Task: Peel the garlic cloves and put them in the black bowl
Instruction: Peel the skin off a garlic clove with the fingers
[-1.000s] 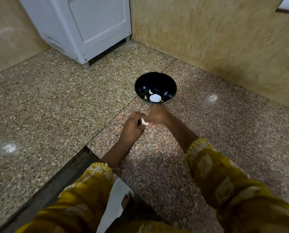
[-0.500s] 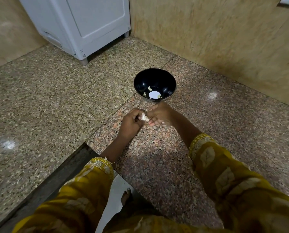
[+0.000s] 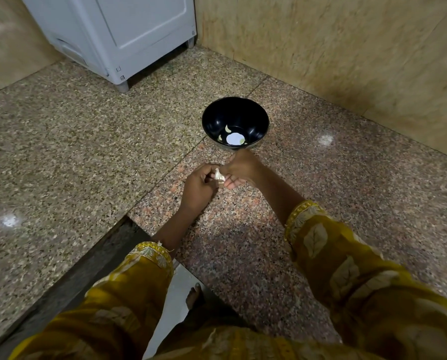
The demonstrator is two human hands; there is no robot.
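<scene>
The black bowl (image 3: 253, 118) stands on the speckled stone counter and holds a few pale peeled cloves (image 3: 227, 129) around a bright reflection at its bottom. Just in front of the bowl, my left hand (image 3: 197, 187) and my right hand (image 3: 240, 168) meet over a whitish garlic clove (image 3: 218, 175). Both hands pinch it, with papery skin showing between the fingers. Most of the clove is hidden by my fingers.
A grey-white appliance (image 3: 118, 35) stands on feet at the back left. A tan stone wall (image 3: 334, 48) runs along the back and right. The counter edge (image 3: 108, 245) drops to a dark gap at the lower left, where a foot (image 3: 194, 294) shows below.
My hands have stayed together on the clove in front of the bowl, shifting only a little while working the skin. The bowl has not moved.
</scene>
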